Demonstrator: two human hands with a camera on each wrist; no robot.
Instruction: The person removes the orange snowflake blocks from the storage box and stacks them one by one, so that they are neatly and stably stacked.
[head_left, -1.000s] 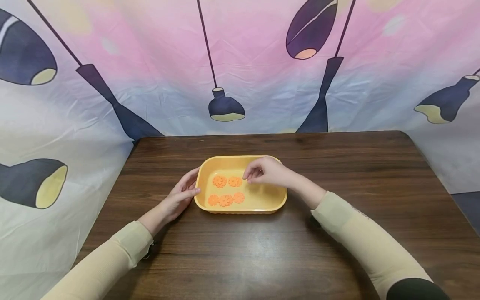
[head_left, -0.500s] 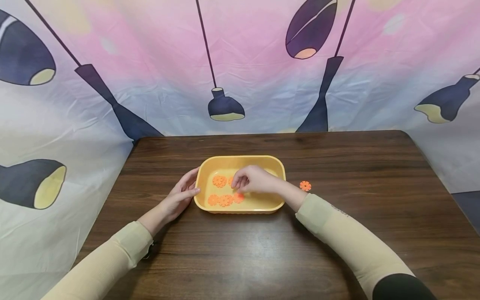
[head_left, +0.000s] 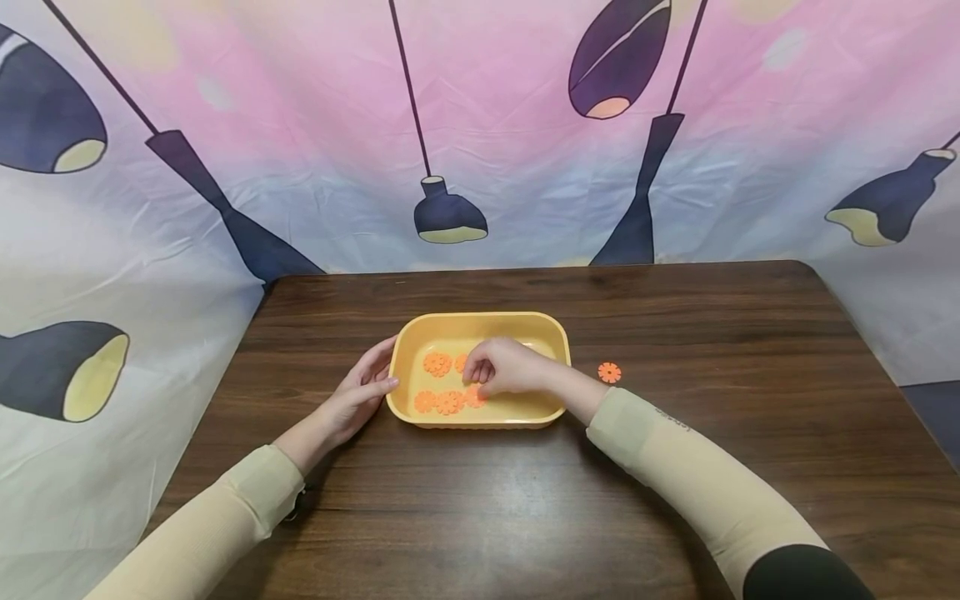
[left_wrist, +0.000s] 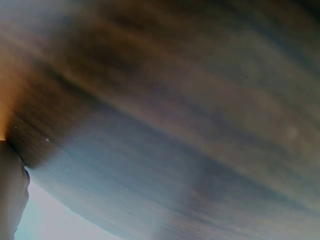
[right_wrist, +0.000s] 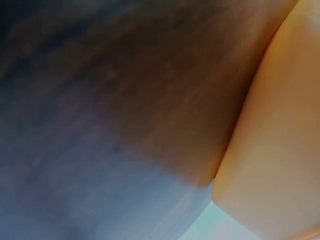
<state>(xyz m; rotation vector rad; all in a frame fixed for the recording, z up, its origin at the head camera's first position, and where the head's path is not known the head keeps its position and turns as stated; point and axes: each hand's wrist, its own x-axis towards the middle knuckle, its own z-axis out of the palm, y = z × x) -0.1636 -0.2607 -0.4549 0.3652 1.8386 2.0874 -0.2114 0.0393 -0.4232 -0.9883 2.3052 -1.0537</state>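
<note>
A yellow plastic tray point(head_left: 517, 411) sits on the table with several orange flower-shaped notched discs point(head_left: 450, 402) inside, some overlapping. My left hand point(head_left: 362, 390) grips the tray's left end, its thumb at the rim and its fingers along the outside wall. Inside the tray is my right hand point(head_left: 506, 367), fingers curled and fingertips right at the rightmost disc of the front row. I cannot tell whether they pinch it. This hand partly covers a disc in the back row. Another orange notched disc point(head_left: 610, 372) lies on the table to the right of the tray.
The dark wood table point(head_left: 480, 517) has rounded far corners and ends against a hanging cloth point(head_left: 315, 125) printed with lamps. In the right wrist view, the tray's wall point(right_wrist: 275, 135) fills the right side; the left wrist view shows mostly blurred tabletop point(left_wrist: 175, 125).
My right hand has moved left and slightly toward me inside the tray, down to the front row of discs. Its forearm no longer hides the loose disc at the right. My left hand stays put.
</note>
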